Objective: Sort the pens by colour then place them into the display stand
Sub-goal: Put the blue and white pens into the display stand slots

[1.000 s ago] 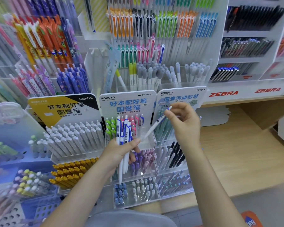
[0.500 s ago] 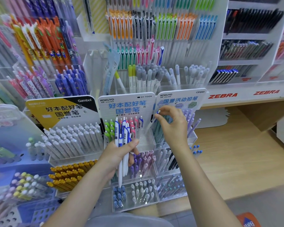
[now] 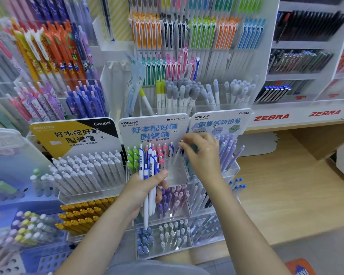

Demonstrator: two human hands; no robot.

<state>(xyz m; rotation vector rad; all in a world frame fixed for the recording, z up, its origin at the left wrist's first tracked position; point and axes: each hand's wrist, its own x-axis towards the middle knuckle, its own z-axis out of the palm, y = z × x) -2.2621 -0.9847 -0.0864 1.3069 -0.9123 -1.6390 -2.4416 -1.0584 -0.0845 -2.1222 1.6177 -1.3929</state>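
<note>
The left hand (image 3: 145, 192) grips a bundle of white-and-blue pens (image 3: 148, 175) upright in front of the clear display stand (image 3: 177, 175), whose top row already holds green pens (image 3: 132, 158) and pink pens (image 3: 161, 153) under a white KOKUYO card (image 3: 154, 129). The right hand (image 3: 202, 155) pinches a single pen (image 3: 177, 153) at the row's right end, its tip down inside the stand, with lilac pencils (image 3: 229, 151) just beside it and a wooden tabletop (image 3: 286, 185) to the right

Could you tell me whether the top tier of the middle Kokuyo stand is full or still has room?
It has room: the top tier holds green and pink pens on its left, while its right part shows bare clear plastic.
</note>
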